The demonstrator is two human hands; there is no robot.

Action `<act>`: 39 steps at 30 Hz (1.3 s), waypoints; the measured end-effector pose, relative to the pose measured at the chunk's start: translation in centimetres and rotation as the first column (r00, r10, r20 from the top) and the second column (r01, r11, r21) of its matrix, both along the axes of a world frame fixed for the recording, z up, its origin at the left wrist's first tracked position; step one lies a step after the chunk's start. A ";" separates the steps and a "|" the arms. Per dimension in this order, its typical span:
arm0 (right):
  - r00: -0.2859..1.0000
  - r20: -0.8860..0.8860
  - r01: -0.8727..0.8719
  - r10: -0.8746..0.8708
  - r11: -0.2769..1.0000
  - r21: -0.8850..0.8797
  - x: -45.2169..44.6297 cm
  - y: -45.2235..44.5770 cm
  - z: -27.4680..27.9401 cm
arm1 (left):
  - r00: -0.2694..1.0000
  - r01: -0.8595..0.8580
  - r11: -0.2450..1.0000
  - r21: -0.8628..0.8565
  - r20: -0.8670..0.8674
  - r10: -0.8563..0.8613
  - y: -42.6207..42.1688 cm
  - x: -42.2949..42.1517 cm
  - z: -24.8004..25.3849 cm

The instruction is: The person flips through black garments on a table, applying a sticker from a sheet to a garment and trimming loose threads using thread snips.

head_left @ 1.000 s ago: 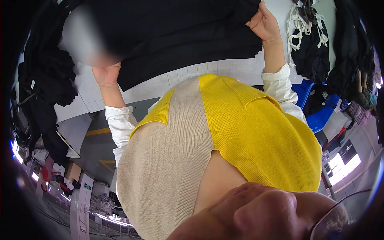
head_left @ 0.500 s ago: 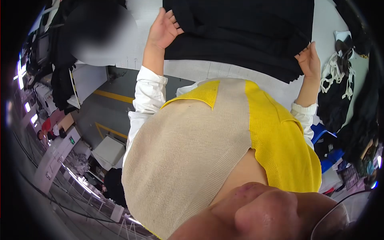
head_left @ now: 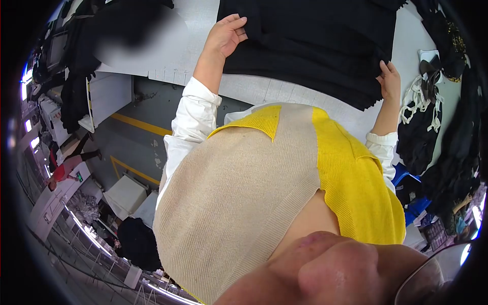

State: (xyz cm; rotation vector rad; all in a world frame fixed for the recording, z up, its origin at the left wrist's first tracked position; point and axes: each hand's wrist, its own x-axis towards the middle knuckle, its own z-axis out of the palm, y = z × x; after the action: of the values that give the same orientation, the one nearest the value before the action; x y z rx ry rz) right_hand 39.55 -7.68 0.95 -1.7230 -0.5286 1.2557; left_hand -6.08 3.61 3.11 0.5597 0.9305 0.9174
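A black knitted cloth (head_left: 315, 46) lies spread on the pale table (head_left: 198, 61), its jagged lower edge towards my body. My left hand (head_left: 227, 35) is at the cloth's left edge, thumb and fingers curled in on the fabric. At the lower right side of the cloth, my right hand (head_left: 389, 81) pinches its edge between thumb and fingertips. Some fingertips of both hands are hidden against the dark fabric.
Dark garments (head_left: 81, 51) hang over the table's left side. White straps (head_left: 419, 104) and more black cloth lie at the right. A blue chair (head_left: 418, 207) is at the lower right. A person in red (head_left: 60, 173) is far off at the left.
The view has swung, with the cloth shifting right in it. My left hand, spread beside the cloth half a second ago, has curled its fingers at the edge. My right hand stays at the cloth.
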 end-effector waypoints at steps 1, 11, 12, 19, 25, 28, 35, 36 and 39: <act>1.000 0.004 0.000 0.000 1.000 -0.001 0.0 -0.3 -0.3 | 0.999 -0.030 0.999 -0.017 -0.011 0.030 -0.2 0.4 -0.1; 0.474 0.880 0.126 -0.029 0.991 -0.035 6.0 -12.2 -1.9 | 0.995 0.013 0.989 -0.149 0.095 0.001 0.7 -1.0 -2.7; 0.511 0.858 0.117 0.043 0.986 -0.119 6.5 -13.6 -1.7 | 0.995 0.033 0.990 -0.135 0.099 -0.020 0.8 -0.9 -3.2; 0.483 0.860 0.223 0.164 0.927 -0.302 5.7 -16.0 -4.8 | 0.983 0.109 0.984 -0.139 0.164 -0.086 0.2 1.6 -2.8; 0.489 0.810 0.075 0.324 0.910 -0.409 8.0 -14.5 -9.2 | 0.996 -0.087 0.987 -0.133 -0.041 0.082 -0.5 2.9 -1.9; 0.504 0.769 0.097 0.394 0.858 -0.504 7.3 -13.6 -7.4 | 0.992 -0.113 0.987 -0.118 -0.071 0.105 -0.9 3.2 -1.5; 0.856 0.341 0.333 -0.389 0.919 0.212 7.9 -13.9 -5.9 | 0.994 -0.105 0.984 -0.142 -0.036 0.101 -1.7 3.9 -1.0; 0.890 0.256 0.305 -0.377 0.910 0.282 6.3 -12.5 -3.2 | 0.993 -0.114 0.982 -0.150 -0.038 0.109 -1.9 3.9 -0.9; 0.945 0.089 0.262 -0.314 0.893 0.365 1.2 -6.5 3.1 | 0.997 -0.070 0.988 -0.139 0.007 0.072 -1.8 4.2 -0.5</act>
State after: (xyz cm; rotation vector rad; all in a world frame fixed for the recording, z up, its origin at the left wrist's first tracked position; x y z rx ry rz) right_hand 40.80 -14.19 4.05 -1.5283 -0.5226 0.7743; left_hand -1.84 1.80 2.63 0.4039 1.0005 0.9110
